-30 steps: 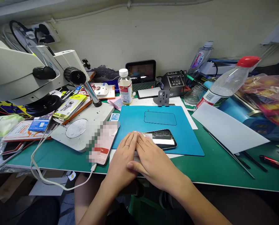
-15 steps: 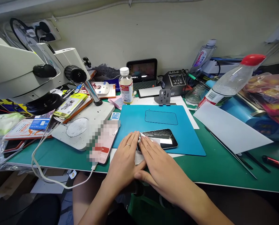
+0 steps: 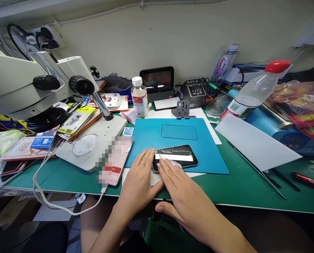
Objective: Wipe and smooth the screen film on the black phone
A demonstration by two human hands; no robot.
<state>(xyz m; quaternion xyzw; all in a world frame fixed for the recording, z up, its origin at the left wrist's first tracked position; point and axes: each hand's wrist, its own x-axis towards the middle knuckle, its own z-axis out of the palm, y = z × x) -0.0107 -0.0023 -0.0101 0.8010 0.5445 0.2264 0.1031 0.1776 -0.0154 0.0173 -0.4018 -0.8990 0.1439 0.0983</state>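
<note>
- Left hand [image 3: 139,175] lies flat, fingers released, steadying the near-left end of the glossy black phone [image 3: 176,158].
- Right hand [image 3: 182,191], open-palmed, presses a white cloth [image 3: 170,163] onto its glass.
- Phone rests on the smooth blue mat [image 3: 199,140], near edge.

Head camera looks down, close over desk [image 3: 241,186].

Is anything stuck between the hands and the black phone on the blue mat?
Partly. A small white cloth lies under the right hand's fingers, between them and the phone. The left hand rests at the phone's left end with nothing visible between.
</note>
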